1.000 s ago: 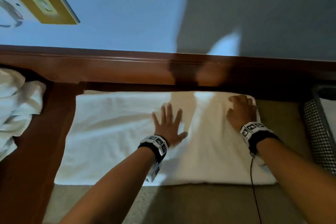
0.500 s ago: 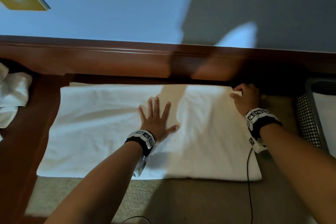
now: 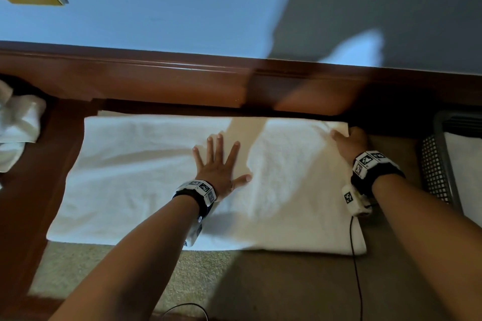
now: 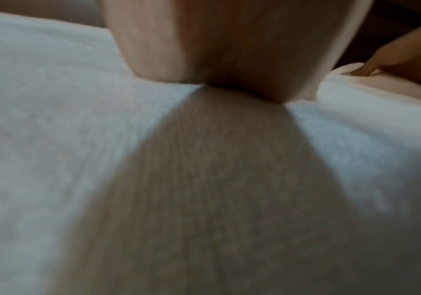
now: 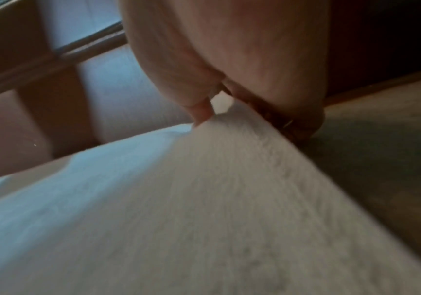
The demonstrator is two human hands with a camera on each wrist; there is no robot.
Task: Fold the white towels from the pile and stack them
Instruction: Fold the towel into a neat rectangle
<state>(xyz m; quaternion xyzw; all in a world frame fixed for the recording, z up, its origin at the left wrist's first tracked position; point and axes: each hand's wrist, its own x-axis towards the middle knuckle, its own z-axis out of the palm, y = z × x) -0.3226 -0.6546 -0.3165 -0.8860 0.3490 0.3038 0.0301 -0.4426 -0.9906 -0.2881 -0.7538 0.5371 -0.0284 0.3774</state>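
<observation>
White towel under flat left hand; right hand pinches its far corner.

The head view looks steeply down and forward at the white towel, the wall at 12 o'clock. Both wrist views sit very near the cloth, looking along the hands; all three share this towel.

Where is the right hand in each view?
Head: right hand at the towel's far right corner.
Left wrist: upper right edge, fingers on the corner.
Right wrist: top centre, gripping it.
Shared landmark: that corner.
</observation>
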